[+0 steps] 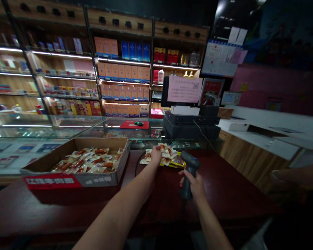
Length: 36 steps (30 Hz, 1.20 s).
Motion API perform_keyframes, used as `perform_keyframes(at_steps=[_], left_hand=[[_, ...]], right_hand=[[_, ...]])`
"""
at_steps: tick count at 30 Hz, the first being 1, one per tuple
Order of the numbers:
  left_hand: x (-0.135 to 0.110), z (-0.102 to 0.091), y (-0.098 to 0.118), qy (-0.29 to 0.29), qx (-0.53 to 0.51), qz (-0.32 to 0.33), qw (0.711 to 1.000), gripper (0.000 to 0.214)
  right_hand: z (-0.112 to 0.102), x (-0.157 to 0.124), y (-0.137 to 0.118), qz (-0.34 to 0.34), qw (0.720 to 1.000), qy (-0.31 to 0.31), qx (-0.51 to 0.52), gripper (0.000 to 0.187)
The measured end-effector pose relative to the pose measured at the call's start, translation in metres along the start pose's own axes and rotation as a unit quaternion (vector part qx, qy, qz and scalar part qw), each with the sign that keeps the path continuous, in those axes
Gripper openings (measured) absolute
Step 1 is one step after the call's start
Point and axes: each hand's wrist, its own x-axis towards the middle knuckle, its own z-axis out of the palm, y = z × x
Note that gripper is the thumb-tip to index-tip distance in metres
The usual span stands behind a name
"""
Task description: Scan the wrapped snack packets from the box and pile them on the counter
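My right hand (194, 184) is wrapped round the handle of a dark barcode scanner (190, 166), whose head points toward a small heap of snack packets (169, 154) on the dark red counter (224, 187). My left hand (156, 154) reaches to the left side of that heap and is closed on one of the red-and-white packets. A cable runs from the scanner across the counter.
An open cardboard box (94, 177) full of several similar packets stands at the left. A black till with a screen (190, 121) sits behind the heap. Glass cases and lit shelves fill the back. Another person's arm (299, 177) enters at the right.
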Motion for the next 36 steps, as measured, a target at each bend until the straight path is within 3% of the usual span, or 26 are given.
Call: perform_keyframes(at_steps=[5, 9, 13, 16, 18, 22, 24, 27, 31, 36], left_hand=[[-0.012, -0.011, 0.010, 0.006, 0.165, 0.074, 0.984, 0.031], [-0.013, -0.043, 0.016, 0.022, 0.196, 0.129, 0.972, 0.023], [-0.003, -0.110, 0.029, 0.062, 0.251, 0.191, 0.947, 0.023], [0.009, -0.177, 0.038, 0.091, 0.330, 0.154, 0.927, 0.025], [0.017, -0.219, 0.039, 0.061, 0.415, 0.080, 0.904, 0.024], [0.021, -0.276, 0.022, -0.059, 0.584, -0.031, 0.809, 0.026], [0.017, -0.288, 0.009, -0.097, 0.602, -0.053, 0.791, 0.037], [0.011, -0.292, -0.008, -0.124, 0.609, -0.064, 0.781, 0.044], [0.013, -0.286, -0.014, -0.142, 0.629, -0.077, 0.761, 0.037], [0.023, -0.283, -0.015, -0.168, 0.610, -0.100, 0.768, 0.023]], right_hand=[[0.004, -0.003, 0.000, 0.017, 1.000, -0.011, -0.002, 0.039], [0.016, -0.008, 0.006, 0.026, 0.999, -0.039, -0.001, 0.041], [0.036, -0.012, 0.017, 0.038, 0.996, -0.079, 0.025, 0.046], [0.057, -0.019, 0.023, 0.049, 0.992, -0.112, 0.042, 0.050], [0.073, -0.027, 0.026, 0.060, 0.988, -0.137, 0.045, 0.050], [0.102, -0.044, 0.031, 0.090, 0.977, -0.192, 0.036, 0.047], [0.113, -0.050, 0.035, 0.101, 0.972, -0.210, 0.031, 0.045], [0.125, -0.058, 0.041, 0.104, 0.969, -0.222, 0.025, 0.042], [0.131, -0.062, 0.049, 0.108, 0.968, -0.227, 0.017, 0.041], [0.132, -0.065, 0.055, 0.115, 0.969, -0.220, 0.016, 0.044]])
